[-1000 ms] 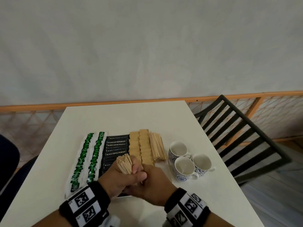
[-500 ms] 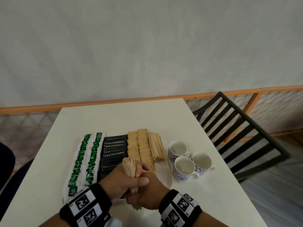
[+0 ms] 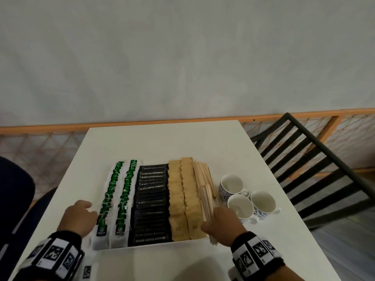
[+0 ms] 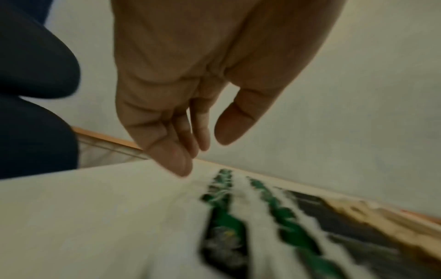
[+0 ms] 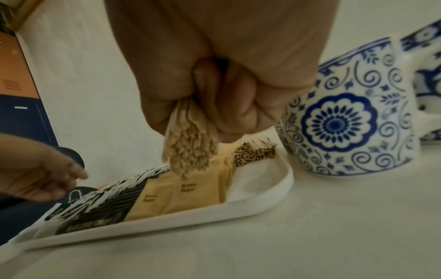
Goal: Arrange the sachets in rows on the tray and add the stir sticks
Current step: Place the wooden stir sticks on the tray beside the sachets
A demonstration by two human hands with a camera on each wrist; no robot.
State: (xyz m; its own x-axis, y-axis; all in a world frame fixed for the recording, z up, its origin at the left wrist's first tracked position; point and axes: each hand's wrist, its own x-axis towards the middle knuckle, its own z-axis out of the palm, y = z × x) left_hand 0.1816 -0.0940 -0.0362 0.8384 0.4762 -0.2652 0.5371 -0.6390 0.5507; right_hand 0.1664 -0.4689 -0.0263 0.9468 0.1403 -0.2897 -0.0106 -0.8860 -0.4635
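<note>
A white tray on the table holds rows of sachets: two rows of green-and-white ones, black coffee powder sachets, and two rows of brown sugar sachets. A pile of wooden stir sticks lies at the tray's far right. My right hand grips a bundle of stir sticks over the tray's right edge. My left hand hangs empty with relaxed fingers beside the tray's left side.
Three blue-patterned white cups stand close to the right of the tray. A black chair is at the table's right edge. The white table stretches beyond the tray to a wall.
My hands have parted. The left hand let go of the stick bundle and moved left of the tray; the right hand carried the bundle to the tray's right side.
</note>
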